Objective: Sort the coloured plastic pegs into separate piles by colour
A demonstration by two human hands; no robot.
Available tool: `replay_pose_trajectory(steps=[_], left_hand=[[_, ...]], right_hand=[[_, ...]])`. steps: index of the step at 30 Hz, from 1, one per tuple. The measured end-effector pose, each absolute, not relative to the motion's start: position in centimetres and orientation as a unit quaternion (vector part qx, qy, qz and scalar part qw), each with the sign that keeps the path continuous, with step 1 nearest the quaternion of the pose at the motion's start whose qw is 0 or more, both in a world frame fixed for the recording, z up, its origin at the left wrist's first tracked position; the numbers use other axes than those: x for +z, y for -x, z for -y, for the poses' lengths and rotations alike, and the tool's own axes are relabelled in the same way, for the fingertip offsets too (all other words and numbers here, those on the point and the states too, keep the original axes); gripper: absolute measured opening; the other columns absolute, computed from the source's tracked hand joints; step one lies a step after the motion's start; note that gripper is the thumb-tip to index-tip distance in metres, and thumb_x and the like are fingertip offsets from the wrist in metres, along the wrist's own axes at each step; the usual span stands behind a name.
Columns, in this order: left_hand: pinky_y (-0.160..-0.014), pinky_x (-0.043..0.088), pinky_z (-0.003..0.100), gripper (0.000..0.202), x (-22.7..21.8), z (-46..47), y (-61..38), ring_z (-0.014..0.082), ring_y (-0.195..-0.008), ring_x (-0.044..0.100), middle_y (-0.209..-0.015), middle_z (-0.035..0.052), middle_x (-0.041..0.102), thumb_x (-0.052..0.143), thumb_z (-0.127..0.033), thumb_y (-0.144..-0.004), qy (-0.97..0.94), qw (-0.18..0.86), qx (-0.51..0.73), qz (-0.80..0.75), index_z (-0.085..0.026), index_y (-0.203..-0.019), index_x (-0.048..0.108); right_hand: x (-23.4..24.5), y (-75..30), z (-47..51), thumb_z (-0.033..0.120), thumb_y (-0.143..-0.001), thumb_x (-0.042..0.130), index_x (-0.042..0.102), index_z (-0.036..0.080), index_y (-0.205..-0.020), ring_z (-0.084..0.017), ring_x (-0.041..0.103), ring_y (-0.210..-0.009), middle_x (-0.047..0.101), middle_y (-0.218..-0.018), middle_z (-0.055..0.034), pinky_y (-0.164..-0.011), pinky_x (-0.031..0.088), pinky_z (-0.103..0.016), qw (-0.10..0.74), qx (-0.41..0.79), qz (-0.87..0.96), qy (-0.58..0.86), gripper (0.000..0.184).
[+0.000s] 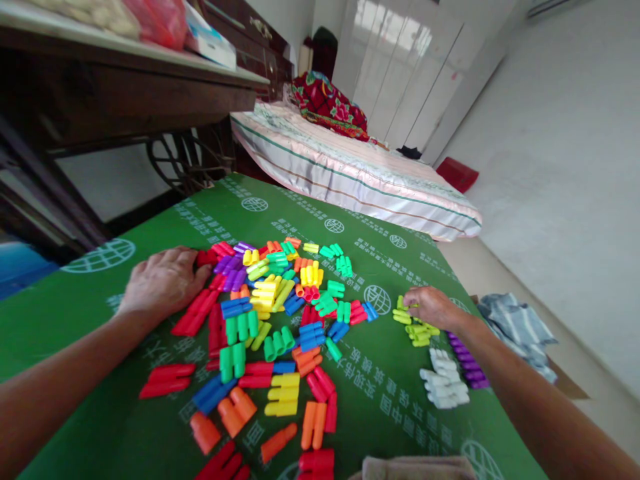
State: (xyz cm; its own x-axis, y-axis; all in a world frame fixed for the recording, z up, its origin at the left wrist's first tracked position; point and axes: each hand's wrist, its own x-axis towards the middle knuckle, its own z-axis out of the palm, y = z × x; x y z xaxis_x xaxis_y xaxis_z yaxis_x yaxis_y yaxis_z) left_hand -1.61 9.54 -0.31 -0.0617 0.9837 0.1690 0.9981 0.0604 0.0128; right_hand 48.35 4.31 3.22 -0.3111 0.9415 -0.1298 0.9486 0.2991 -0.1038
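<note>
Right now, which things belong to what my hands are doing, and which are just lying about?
In use: left hand on the mixed pile; right hand at the lime pieces; white pieces; purple pieces; green board.
Lying about: bed; floral quilt; striped cloth; red box; dark table.

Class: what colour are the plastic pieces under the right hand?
Lime green pieces, clearest in the head view.
</note>
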Motion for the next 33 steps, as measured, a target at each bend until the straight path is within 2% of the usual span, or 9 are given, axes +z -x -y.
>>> replay_pose_trajectory(steps=[10,18,24,33], left_hand=[[-0.093,0.036,0.046,0.059,-0.3,-9.5,1.6,0.0335,-0.114,0.045,-0.126,0.0172,0.052,0.024,-0.050,-0.085,0.681,0.050,-0.076,0.727,-0.010,-0.119,0.051],[-0.093,0.036,0.045,0.058,-0.4,-9.3,1.7,0.0330,-0.113,0.046,-0.125,0.0168,0.052,0.025,-0.050,-0.085,0.682,0.055,-0.078,0.725,-0.010,-0.119,0.051],[-0.093,0.037,0.044,0.055,-0.6,-9.1,1.7,0.0313,-0.111,0.048,-0.122,0.0148,0.054,0.026,-0.048,-0.085,0.681,0.065,-0.083,0.724,-0.011,-0.117,0.051],[-0.094,0.037,0.043,0.052,-0.6,-8.6,1.7,0.0305,-0.113,0.048,-0.123,0.0144,0.055,0.028,-0.045,-0.087,0.683,0.069,-0.095,0.721,-0.011,-0.118,0.052]], right_hand=[[3.7,-47.7,-5.1,0.018,-0.074,0.053,0.065,0.020,-0.072,-0.014,0.059,-0.069,0.064,-0.076,-0.0009,-0.064,0.042,-0.023,-0.033,-0.079,-0.810,-0.580,0.012],[4.5,-42.4,-8.6,0.020,-0.077,0.054,0.066,0.019,-0.077,-0.014,0.058,-0.072,0.064,-0.079,-0.0013,-0.069,0.042,-0.024,-0.080,-0.078,-0.835,-0.539,0.013],[4.4,-37.0,-12.9,0.021,-0.077,0.058,0.068,0.020,-0.090,-0.017,0.060,-0.085,0.066,-0.094,-0.0040,-0.075,0.043,-0.026,-0.076,-0.045,-0.824,-0.559,0.016],[3.8,-28.1,-17.9,0.016,-0.078,0.056,0.058,0.022,-0.119,-0.021,0.056,-0.104,0.061,-0.114,-0.0065,-0.086,0.042,-0.028,-0.033,-0.044,-0.846,-0.530,0.042]])
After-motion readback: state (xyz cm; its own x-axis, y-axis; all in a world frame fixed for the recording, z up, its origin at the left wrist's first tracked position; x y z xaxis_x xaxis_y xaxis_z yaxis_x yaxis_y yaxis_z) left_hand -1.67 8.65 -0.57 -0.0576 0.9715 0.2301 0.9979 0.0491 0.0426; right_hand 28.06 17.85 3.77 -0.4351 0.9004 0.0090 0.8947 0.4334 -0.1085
